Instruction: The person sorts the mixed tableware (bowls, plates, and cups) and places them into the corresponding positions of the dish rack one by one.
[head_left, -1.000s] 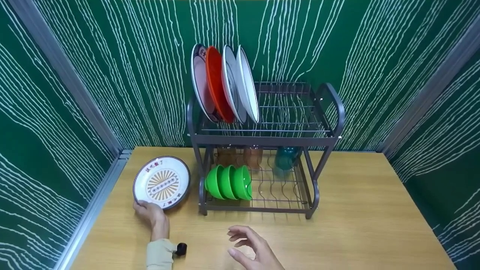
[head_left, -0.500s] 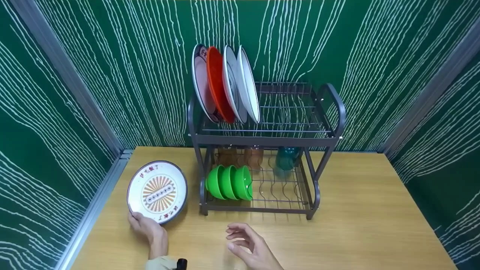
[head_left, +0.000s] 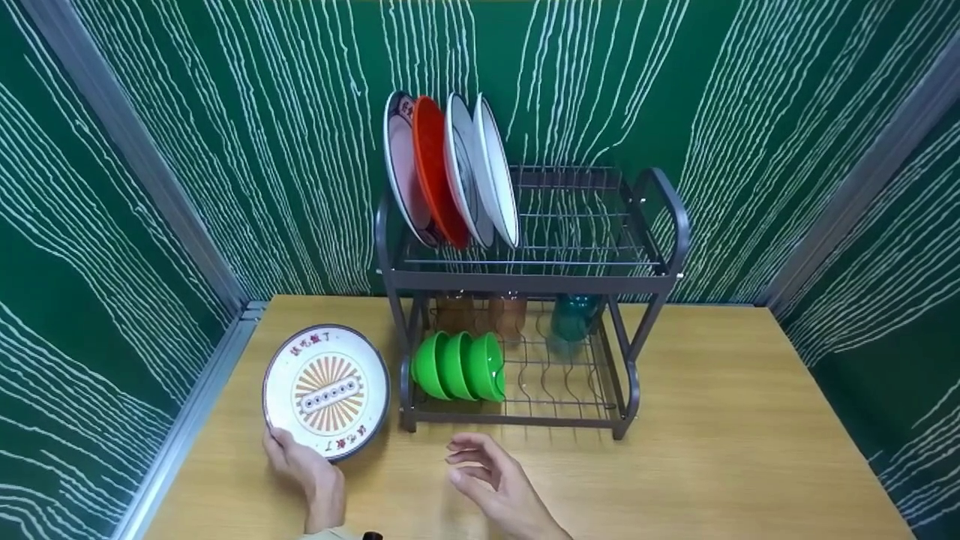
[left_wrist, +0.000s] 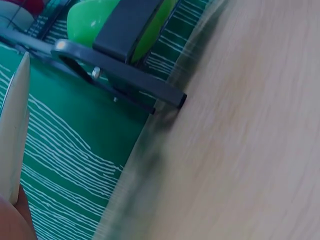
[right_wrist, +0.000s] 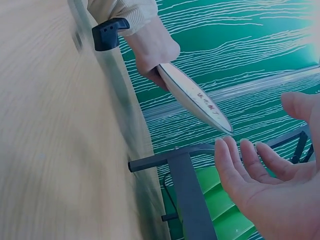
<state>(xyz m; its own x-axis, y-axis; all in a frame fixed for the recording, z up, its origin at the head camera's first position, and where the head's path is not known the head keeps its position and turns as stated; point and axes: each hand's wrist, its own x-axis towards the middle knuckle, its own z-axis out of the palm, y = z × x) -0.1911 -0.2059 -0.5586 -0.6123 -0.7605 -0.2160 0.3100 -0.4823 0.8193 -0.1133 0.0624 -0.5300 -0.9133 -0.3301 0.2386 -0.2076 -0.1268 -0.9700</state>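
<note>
My left hand (head_left: 306,469) grips the near left rim of a white plate (head_left: 277,375) with a dark blue edge, red characters and an orange sunburst centre. In the right wrist view the plate (right_wrist: 195,97) hangs tilted above the table, the hand's thumb on its face. Only the plate's edge (left_wrist: 14,135) shows in the left wrist view. My right hand (head_left: 499,484) hovers before the rack, fingers loosely bent and holding nothing. The dark two-tier dish rack (head_left: 525,282) stands to the plate's right.
Several plates, one of them a red plate (head_left: 433,172), stand on edge at the upper tier's left. Green bowls (head_left: 484,367) lean in a row on the lower tier. Behind them are two amber glasses (head_left: 507,315) and a teal glass (head_left: 574,319). Green walls surround the wooden table (head_left: 720,420).
My left hand has drawn the plate toward me, and over the last half second slightly right. The plate's face has turned more toward the head camera. My right hand has shifted slightly forward.
</note>
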